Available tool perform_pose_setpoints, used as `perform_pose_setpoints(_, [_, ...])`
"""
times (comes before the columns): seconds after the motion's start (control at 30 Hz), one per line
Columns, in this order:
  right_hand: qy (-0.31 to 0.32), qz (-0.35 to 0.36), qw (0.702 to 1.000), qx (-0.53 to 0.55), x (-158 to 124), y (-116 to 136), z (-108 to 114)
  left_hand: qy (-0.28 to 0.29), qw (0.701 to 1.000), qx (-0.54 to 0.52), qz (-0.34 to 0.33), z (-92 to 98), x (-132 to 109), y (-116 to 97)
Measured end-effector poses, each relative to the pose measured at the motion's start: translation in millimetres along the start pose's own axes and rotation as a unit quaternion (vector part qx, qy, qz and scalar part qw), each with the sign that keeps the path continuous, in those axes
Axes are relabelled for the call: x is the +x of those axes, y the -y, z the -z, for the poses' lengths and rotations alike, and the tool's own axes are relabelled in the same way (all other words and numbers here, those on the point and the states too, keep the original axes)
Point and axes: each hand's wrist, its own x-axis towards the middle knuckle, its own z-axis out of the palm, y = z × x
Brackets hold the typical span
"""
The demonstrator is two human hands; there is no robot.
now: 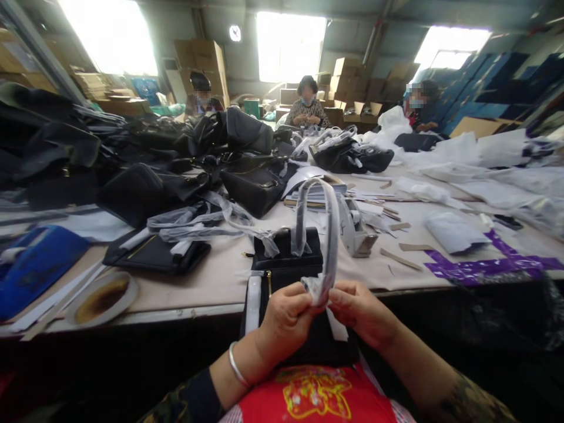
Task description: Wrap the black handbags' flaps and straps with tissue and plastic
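A black handbag [288, 262] with a gold zip rests against the table's front edge and reaches down towards my lap. Its handle [331, 235], wrapped in clear plastic film, arches up in a loop. My left hand [288, 314] pinches the wrapped handle near its lower end. Right beside it, my right hand [363, 311] has its fingers pressed together on the same end of the handle. Pale strips [252, 305] lie along the bag's front. The exact spot between my fingertips is partly hidden.
A tape dispenser [356, 229] stands behind the bag. Piles of black bags [251, 176] cover the left and middle table. A round dish with brown residue [104, 298] sits front left. White wrapping [476, 153] and purple tape [493, 261] lie right. Several people sit across.
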Motion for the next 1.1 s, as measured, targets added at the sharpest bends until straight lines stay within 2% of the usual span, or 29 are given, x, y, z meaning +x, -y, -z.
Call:
perform_pose_setpoints(0.07, [-0.021, -0.052, 0.996, 0.071, 3, -3, -2, 0.027, 0.999, 0.018, -0.027, -1.3, -4, 1])
perform_pose_setpoints(0.17, [-0.05, -0.053, 0.993, 0.096, 4, -10, -7, 0.026, 0.999, 0.018, -0.023, -1.0, -7, 1])
perform_pose_setpoints(0.23, [-0.058, -0.014, 0.997, 0.038, 3, -12, -9, 0.027, 0.999, -0.026, 0.016, 1.8, -6, 1])
perform_pose_setpoints(0.3, [-0.067, 0.058, 0.992, -0.093, 0, -11, -11, 0.053, 0.985, -0.127, 0.103, 5.4, -4, 2])
perform_pose_setpoints(0.37, [-0.074, 0.148, 0.952, -0.256, -2, -12, -12, 0.071, 0.941, -0.259, 0.207, 7.5, -1, 4])
perform_pose_setpoints(0.43, [-0.071, 0.225, 0.886, -0.399, -2, -17, -14, 0.053, 0.891, -0.352, 0.281, 6.7, 1, 6])
perform_pose_setpoints(0.47, [-0.07, 0.252, 0.85, -0.458, -2, -21, -15, 0.036, 0.876, -0.373, 0.303, 5.2, 2, 7])
perform_pose_setpoints(0.57, [-0.082, 0.283, 0.75, -0.592, -1, -32, -21, 0.005, 0.86, -0.385, 0.334, -0.9, 3, 7])
perform_pose_setpoints(0.6, [-0.084, 0.281, 0.73, -0.618, -1, -34, -22, 0.001, 0.858, -0.388, 0.336, -2.4, 3, 7])
perform_pose_setpoints(0.63, [-0.082, 0.278, 0.721, -0.629, -1, -34, -23, -0.001, 0.858, -0.39, 0.335, -3.4, 3, 7])
perform_pose_setpoints(0.67, [-0.072, 0.274, 0.727, -0.625, -2, -32, -24, -0.003, 0.861, -0.387, 0.331, -3.4, 2, 6])
perform_pose_setpoints(0.73, [-0.047, 0.265, 0.779, -0.566, -4, -23, -23, -0.015, 0.887, -0.348, 0.302, -1.1, 2, 5])
perform_pose_setpoints(0.83, [-0.02, 0.208, 0.906, -0.367, -6, -4, -18, -0.039, 0.963, -0.193, 0.186, 6.1, 2, 1])
perform_pose_setpoints(0.9, [-0.013, 0.127, 0.974, -0.189, -5, 3, -14, -0.034, 0.992, -0.097, 0.071, 9.6, 2, -2])
perform_pose_setpoints(0.93, [-0.011, 0.081, 0.991, -0.104, -4, 4, -13, -0.021, 0.997, -0.07, 0.016, 10.3, 2, -3])
perform_pose_setpoints(1.0, [-0.022, 0.005, 0.999, 0.027, -2, 3, -13, 0.011, 0.996, -0.043, -0.072, 9.6, 1, -3])
perform_pose_setpoints(1.03, [-0.032, -0.021, 0.997, 0.07, 0, 1, -14, 0.025, 0.994, -0.035, -0.1, 8.7, 0, -2])
perform_pose_setpoints(1.1, [-0.044, -0.048, 0.991, 0.118, 1, -4, -16, 0.039, 0.992, -0.022, -0.117, 7.2, -3, 1])
